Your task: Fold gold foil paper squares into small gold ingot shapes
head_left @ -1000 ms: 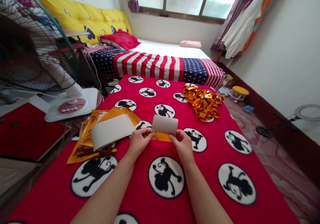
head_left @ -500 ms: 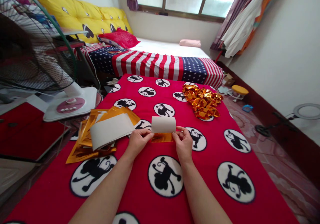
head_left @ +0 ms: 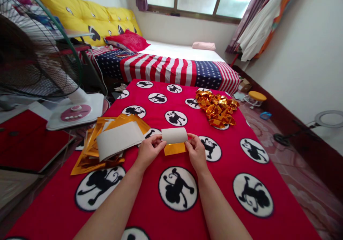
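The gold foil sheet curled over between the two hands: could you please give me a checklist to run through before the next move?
1. Left hand pinches the gold foil sheet with a white back at its left end: ok.
2. Right hand pinches its right end: ok.
3. Sheet curled over, white side out, gold edge showing below: ok.
4. Edges lined up: cannot tell.
5. Stack of flat gold sheets lies apart from the left hand: ok.
6. Heap of folded gold foil pieces lies beyond both hands: ok.

sheet (head_left: 174, 135) curled further, gold side showing (underneath)
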Demonstrator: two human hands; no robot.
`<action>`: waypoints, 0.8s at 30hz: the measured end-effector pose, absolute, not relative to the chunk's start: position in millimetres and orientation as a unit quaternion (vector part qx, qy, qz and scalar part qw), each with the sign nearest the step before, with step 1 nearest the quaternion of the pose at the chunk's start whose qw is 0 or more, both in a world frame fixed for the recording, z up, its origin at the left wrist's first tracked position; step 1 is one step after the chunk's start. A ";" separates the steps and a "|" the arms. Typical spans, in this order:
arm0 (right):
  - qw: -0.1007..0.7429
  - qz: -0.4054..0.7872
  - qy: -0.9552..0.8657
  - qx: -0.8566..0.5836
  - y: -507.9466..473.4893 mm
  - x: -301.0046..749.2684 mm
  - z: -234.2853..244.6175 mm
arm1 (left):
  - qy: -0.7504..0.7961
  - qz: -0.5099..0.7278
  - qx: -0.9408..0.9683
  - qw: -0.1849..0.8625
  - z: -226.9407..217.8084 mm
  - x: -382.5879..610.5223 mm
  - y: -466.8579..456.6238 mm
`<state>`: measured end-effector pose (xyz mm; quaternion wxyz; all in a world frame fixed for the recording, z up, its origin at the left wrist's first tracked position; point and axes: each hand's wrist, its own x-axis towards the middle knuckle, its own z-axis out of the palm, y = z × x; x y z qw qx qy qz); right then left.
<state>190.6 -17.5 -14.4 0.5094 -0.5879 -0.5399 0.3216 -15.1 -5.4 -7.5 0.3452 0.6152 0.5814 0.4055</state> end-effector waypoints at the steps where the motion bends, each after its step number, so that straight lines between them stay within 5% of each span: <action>1: 0.504 0.318 -0.545 -0.590 -16.9 191.3 -14.5 | 0.576 0.407 0.615 0.354 -7.5 -15.1 -5.6; 12: 0.516 0.127 -0.621 -0.576 -28.6 185.8 -1.8 | 0.621 0.408 0.608 0.278 -6.0 -8.7 -6.4; 24: 0.335 0.140 -0.756 -0.544 -51.2 143.3 -5.3 | 0.645 0.368 0.629 0.232 -8.6 -5.6 -7.7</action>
